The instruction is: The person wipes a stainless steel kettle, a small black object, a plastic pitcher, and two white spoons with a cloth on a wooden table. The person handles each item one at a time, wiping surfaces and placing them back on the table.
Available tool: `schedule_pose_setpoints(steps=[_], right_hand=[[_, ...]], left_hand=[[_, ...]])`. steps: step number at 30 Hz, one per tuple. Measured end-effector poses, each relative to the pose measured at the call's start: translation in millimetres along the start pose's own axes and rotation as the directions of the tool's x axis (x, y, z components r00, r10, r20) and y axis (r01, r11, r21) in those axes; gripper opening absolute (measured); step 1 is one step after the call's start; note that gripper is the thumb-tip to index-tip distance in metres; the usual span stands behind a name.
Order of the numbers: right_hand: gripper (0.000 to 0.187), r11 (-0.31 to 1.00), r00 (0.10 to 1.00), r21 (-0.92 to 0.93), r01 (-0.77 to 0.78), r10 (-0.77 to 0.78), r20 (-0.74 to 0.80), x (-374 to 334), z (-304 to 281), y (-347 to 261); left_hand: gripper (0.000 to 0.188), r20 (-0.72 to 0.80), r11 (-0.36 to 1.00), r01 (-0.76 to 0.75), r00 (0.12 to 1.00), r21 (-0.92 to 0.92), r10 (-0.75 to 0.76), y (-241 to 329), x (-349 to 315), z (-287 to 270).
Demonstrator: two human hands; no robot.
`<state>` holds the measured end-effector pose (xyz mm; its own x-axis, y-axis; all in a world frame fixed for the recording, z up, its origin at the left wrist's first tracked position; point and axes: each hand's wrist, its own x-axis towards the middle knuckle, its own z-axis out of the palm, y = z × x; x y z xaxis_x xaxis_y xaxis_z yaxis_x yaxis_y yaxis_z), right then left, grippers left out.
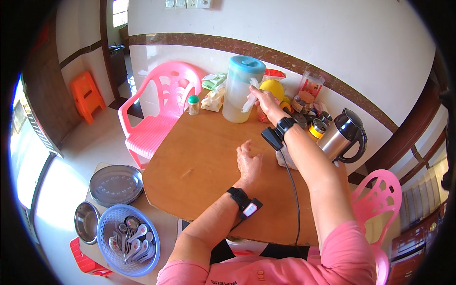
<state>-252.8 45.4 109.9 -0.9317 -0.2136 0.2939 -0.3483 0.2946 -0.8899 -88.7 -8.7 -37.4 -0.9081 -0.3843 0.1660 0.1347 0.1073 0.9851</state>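
Note:
My right hand [266, 100] reaches to the far side of the brown wooden table [190, 164] and is closed around the white handle of a tall plastic pitcher [236, 90]. The pitcher is cloudy and see-through, with a blue lid, and stands upright. Over the middle of the table is my left hand [249, 164], its fingers apart and slightly curled, holding nothing. Left of the pitcher are a crumpled pack of tissues [213, 100] and a small clear toothpick jar [193, 105] with a green cap.
A steel kettle [339, 135] with a black handle and several jars [317, 127] crowd the right side. At lower left, a blue basket [105, 247] holds spoons and ladles, beside a steel bowl [86, 222] and round trays [115, 185]. Pink chairs [154, 130] flank the table.

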Motion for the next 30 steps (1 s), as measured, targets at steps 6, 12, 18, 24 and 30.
schedule_pose_setpoints(steps=[6,12,18,24,30], right_hand=[[0.055,0.997,0.997,-0.039,0.071,-0.07,0.042,-79,-9,-28],[0.046,0.995,0.997,-0.071,0.073,-0.071,0.033,-176,-15,-61],[0.029,1.0,0.979,-0.006,-0.03,0.03,0.202,-219,-62,-52],[0.033,0.843,0.926,-0.393,-0.367,0.371,-0.069,-197,-119,39],[0.026,0.558,0.996,-0.825,-0.089,0.06,-0.067,-215,-102,105]], left_hand=[[0.072,-0.157,0.962,-0.265,0.949,0.064,0.272,27,1,-23],[0.058,-0.221,0.758,-0.633,0.725,0.157,0.652,52,-13,-32],[0.024,-0.076,0.775,-0.612,0.79,-0.158,0.608,66,-27,-36],[0.023,0.113,0.794,-0.302,0.901,-0.527,0.418,74,-19,-52],[0.024,0.205,0.692,-0.046,0.939,-0.72,0.276,68,0,-66]])
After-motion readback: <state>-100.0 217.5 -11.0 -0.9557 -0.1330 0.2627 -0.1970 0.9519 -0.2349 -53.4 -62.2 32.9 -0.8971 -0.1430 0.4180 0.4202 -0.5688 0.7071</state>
